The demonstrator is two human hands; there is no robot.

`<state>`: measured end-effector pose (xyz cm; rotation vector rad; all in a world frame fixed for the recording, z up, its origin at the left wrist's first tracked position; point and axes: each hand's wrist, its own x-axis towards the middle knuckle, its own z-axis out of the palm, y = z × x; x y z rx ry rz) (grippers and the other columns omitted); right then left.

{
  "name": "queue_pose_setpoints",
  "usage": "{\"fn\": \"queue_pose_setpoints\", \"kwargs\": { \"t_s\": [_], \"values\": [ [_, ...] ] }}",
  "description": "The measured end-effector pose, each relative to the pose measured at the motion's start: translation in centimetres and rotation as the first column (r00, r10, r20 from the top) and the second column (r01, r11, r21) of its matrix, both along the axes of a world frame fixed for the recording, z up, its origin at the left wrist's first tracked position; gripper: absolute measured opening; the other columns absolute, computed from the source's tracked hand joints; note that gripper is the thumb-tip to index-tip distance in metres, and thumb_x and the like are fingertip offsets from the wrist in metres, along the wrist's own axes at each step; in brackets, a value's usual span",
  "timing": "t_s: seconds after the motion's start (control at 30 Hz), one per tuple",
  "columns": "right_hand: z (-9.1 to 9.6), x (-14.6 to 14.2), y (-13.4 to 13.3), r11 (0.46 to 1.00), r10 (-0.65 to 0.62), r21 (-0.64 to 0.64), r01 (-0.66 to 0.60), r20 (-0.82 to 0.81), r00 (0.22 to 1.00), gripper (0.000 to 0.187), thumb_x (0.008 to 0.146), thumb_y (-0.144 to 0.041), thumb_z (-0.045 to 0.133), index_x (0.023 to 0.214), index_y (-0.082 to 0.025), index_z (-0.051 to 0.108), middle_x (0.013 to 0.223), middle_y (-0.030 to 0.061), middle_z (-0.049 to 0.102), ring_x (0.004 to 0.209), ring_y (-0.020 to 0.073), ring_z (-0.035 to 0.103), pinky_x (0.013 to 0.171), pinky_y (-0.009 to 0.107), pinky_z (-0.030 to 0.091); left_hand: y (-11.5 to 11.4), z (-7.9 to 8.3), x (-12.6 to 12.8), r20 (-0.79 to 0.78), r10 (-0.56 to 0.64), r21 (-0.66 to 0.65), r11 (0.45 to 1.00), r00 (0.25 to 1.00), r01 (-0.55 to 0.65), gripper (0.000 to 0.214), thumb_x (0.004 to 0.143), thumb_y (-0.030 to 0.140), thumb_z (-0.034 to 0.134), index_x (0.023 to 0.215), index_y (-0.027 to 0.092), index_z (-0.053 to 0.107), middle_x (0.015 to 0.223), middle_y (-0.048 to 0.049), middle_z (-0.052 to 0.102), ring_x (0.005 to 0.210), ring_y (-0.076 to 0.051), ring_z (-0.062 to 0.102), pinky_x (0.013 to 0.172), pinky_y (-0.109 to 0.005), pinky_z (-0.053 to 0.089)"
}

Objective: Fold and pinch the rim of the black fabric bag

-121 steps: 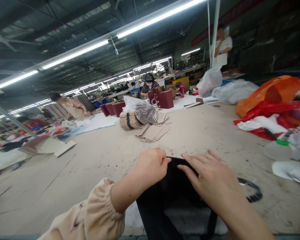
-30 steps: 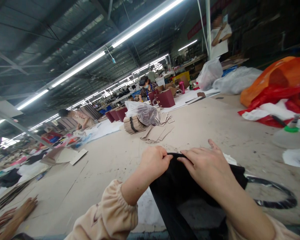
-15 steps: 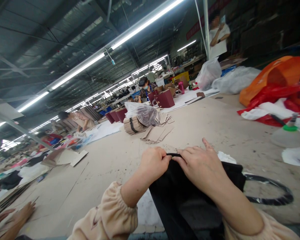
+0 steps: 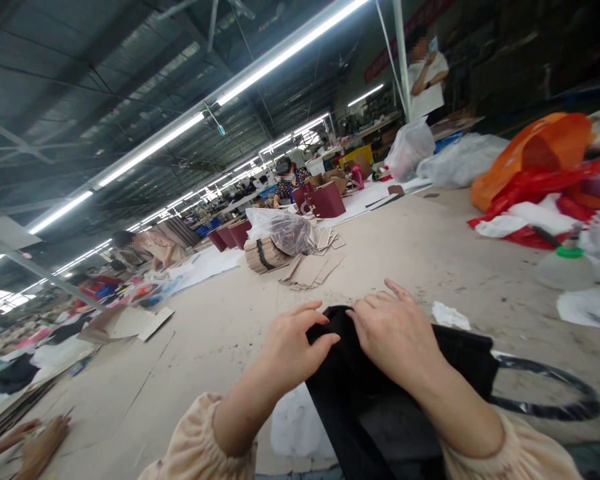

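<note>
A black bag (image 4: 380, 427) lies on the table in front of me, its top edge toward the far side. To its right loops a dark handle (image 4: 555, 410) in clear plastic wrap. My left hand (image 4: 293, 343) is at the bag's left upper edge, thumb and fingers parted, with no grip on the cloth. My right hand (image 4: 395, 330) holds the upper edge, thumb hidden and index finger raised. Black fabric bulges up between both hands. Under the bag's left side shows a white sheet (image 4: 300, 423).
Ahead are a banded stack of card pieces (image 4: 265, 255), loose card pieces (image 4: 313, 267) and maroon boxes (image 4: 330, 200). On the right lie an orange bag (image 4: 540, 150) and a green-collared bottle (image 4: 565, 267). A co-worker's hands (image 4: 43, 443) show at lower left.
My left hand has let go of the bag's edge and its fingers have spread. The black fabric between the hands has risen. My right hand has shifted slightly left.
</note>
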<state>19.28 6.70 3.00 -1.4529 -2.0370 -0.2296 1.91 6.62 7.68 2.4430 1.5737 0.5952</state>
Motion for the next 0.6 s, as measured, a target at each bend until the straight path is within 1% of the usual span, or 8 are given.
{"fn": "queue_pose_setpoints", "kwargs": {
  "t_s": [0.07,0.13,0.2,0.27,0.37,0.43,0.5,0.6],
  "values": [
    [0.2,0.6,-0.3,1.000,-0.027,-0.005,0.027,0.009,1.000,0.022,0.087,-0.018,0.050,0.070,-0.019,0.063,0.070,0.0034,0.066,0.074,0.0202,0.060,0.102,0.042,0.027,-0.1,-0.1,-0.2,-0.010,-0.036,-0.033,0.999,0.999,0.036,0.024,0.074,0.022,0.068,0.097,0.023,0.069,0.121,-0.0045,0.064,0.107,-0.020,0.061,0.096,-0.031,0.045],
    [0.3,1.2,-0.7,0.998,-0.054,-0.015,0.055,0.022,0.998,0.022,0.086,-0.018,0.050,0.069,-0.019,0.064,0.070,0.0039,0.066,0.073,0.0207,0.061,0.099,0.043,0.029,0.2,-0.3,-0.1,-0.001,-0.081,-0.060,0.995,0.997,0.080,0.028,0.075,0.012,0.061,0.099,0.024,0.066,0.115,-0.0015,0.066,0.104,-0.018,0.062,0.095,-0.030,0.045],
    [0.3,2.0,-1.0,0.996,-0.083,-0.029,0.084,0.035,0.996,0.022,0.086,-0.019,0.051,0.069,-0.019,0.064,0.070,0.0043,0.067,0.072,0.0213,0.061,0.098,0.044,0.030,0.6,-0.6,0.3,0.014,-0.097,-0.088,0.991,0.995,0.098,0.032,0.076,0.006,0.053,0.101,0.023,0.063,0.107,-0.0006,0.069,0.100,-0.016,0.063,0.092,-0.029,0.047],
    [0.3,2.6,-1.2,0.992,-0.117,-0.038,0.119,0.045,0.992,0.022,0.087,-0.020,0.051,0.070,-0.020,0.065,0.071,0.0046,0.067,0.073,0.0218,0.062,0.097,0.044,0.030,0.9,-0.7,1.0,0.021,-0.085,-0.120,0.989,0.996,0.086,0.036,0.075,0.006,0.053,0.107,0.022,0.058,0.105,-0.0019,0.069,0.099,-0.018,0.063,0.090,-0.031,0.048],
    [0.1,3.3,-1.0,0.989,-0.141,-0.046,0.143,0.043,0.989,0.021,0.087,-0.022,0.051,0.072,-0.020,0.066,0.073,0.0047,0.068,0.073,0.0220,0.062,0.097,0.044,0.031,1.3,-0.6,2.2,0.017,-0.077,-0.156,0.985,0.997,0.079,0.045,0.072,0.014,0.064,0.114,0.021,0.053,0.109,-0.0038,0.068,0.102,-0.021,0.062,0.088,-0.033,0.047],
    [0.0,3.6,-0.9,0.989,-0.139,-0.054,0.141,0.033,0.990,0.020,0.087,-0.022,0.052,0.073,-0.020,0.066,0.074,0.0046,0.069,0.074,0.0219,0.063,0.097,0.044,0.031,1.6,-0.5,3.1,0.008,-0.071,-0.130,0.989,0.997,0.072,0.042,0.070,0.022,0.070,0.110,0.023,0.057,0.107,-0.0029,0.068,0.099,-0.021,0.062,0.087,-0.032,0.047],
    [-0.1,3.8,-0.8,0.988,-0.137,-0.062,0.139,0.024,0.990,0.020,0.087,-0.023,0.052,0.074,-0.020,0.066,0.074,0.0044,0.069,0.075,0.0218,0.063,0.097,0.044,0.030,1.8,-0.5,3.9,-0.010,-0.075,-0.091,0.993,0.997,0.074,0.029,0.072,0.026,0.070,0.099,0.024,0.063,0.101,-0.0010,0.070,0.094,-0.020,0.063,0.083,-0.030,0.046],
    [-0.2,4.1,-0.8,0.987,-0.138,-0.077,0.138,0.009,0.990,0.021,0.088,-0.024,0.051,0.075,-0.020,0.066,0.075,0.0038,0.069,0.076,0.0215,0.063,0.098,0.045,0.030,2.1,-0.5,4.7,-0.036,-0.081,-0.066,0.995,0.996,0.079,0.011,0.075,0.030,0.068,0.083,0.022,0.066,0.088,0.0001,0.071,0.083,-0.017,0.062,0.072,-0.026,0.045]
  ]
}}
